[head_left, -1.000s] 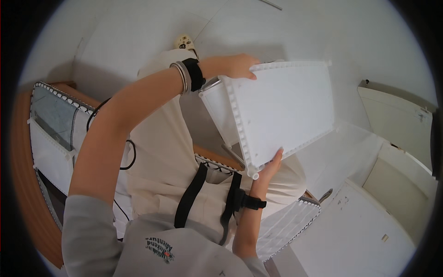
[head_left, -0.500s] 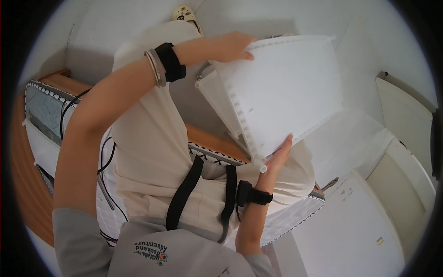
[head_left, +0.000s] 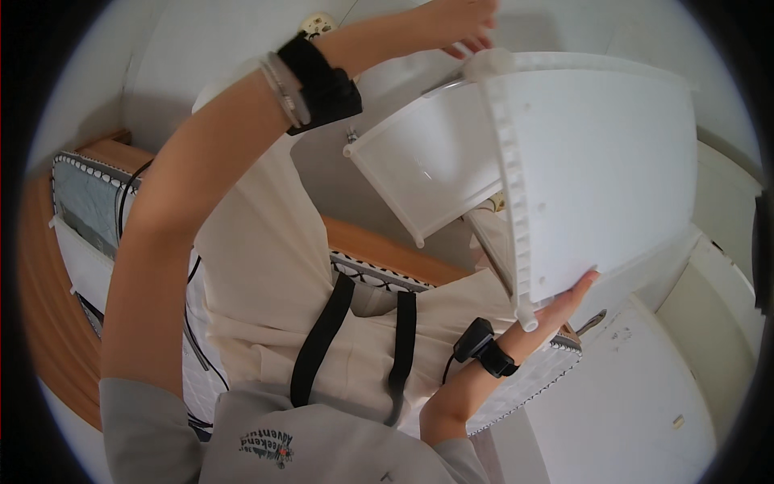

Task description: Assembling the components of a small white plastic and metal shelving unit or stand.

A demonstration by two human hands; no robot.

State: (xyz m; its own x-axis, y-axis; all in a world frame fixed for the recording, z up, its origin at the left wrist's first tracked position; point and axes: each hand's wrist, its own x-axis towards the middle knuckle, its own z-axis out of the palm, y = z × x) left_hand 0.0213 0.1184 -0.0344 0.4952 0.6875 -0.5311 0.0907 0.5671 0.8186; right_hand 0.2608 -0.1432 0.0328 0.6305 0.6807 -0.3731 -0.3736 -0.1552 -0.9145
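My right hand (head_left: 564,302) grips a white plastic panel (head_left: 605,169) by its lower edge, thumb over the broad face. The panel is tilted and has a ribbed side with round knobs at its corners. Close to the panel's upper left corner is my left hand (head_left: 463,28), open, its fingers apart; whether a fingertip touches the corner I cannot tell. A second white panel (head_left: 439,153), with a knobbed rim, lies lower down, partly behind the first one.
I sit on a bed with a white quilted mattress (head_left: 516,395) and wooden frame (head_left: 395,250). Black cables (head_left: 193,323) run at my left beside another white panel (head_left: 85,250). A cream shoe (head_left: 317,24) is on the floor ahead. Pale boards (head_left: 717,298) stand at the right.
The held panel has swung right and now shows more of the second panel behind it. My left hand has come off its edge and moved up and right. My right hand moved right with it.
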